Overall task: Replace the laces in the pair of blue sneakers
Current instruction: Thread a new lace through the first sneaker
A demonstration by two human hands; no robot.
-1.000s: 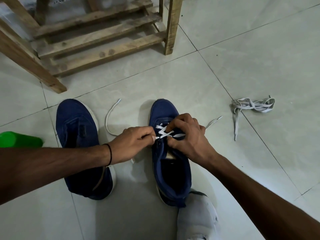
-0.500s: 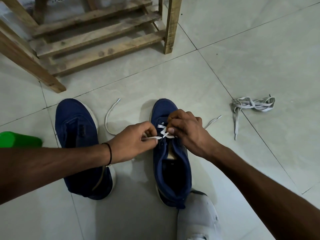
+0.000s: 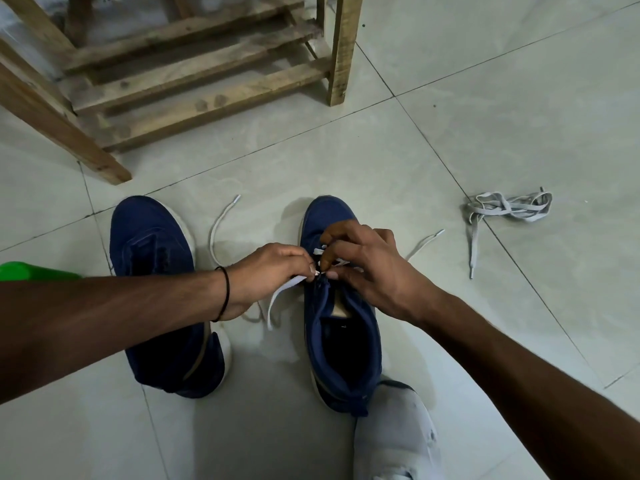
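Both forearms reach in from the lower corners and meet over one shoe. The left hand (image 3: 273, 271) lies knuckles-up, wrist bent slightly inward, its thumb and fingertips pinching a flat stretch of white lace (image 3: 282, 291) at the left edge of the eyelet row. The right hand (image 3: 375, 268) arches over the tongue with fingers curled downward; its thumb and forefinger close on the same lace just beside the left fingertips, so the two hands almost touch.

A pale tiled floor (image 3: 485, 98) carries everything. A rough wooden rack (image 3: 194, 81) stands at the top left. The blue sneaker being laced (image 3: 341, 351) sits at centre, toe pointing away, with a few crossings threaded near the toe and the upper eyelets unlaced. The second blue sneaker (image 3: 149, 237) lies parallel to its left, partly under the left forearm, with no lace visible on it. Grey fabric (image 3: 394, 434) touches the laced sneaker's heel; whether it covers a knee or a foot I cannot tell. The lace's loose ends trail out to either side. A bundle of grey laces (image 3: 509, 207) rests well apart at right. A green object (image 3: 20, 270) shows at the left edge. A black band (image 3: 225, 292) circles the left wrist.
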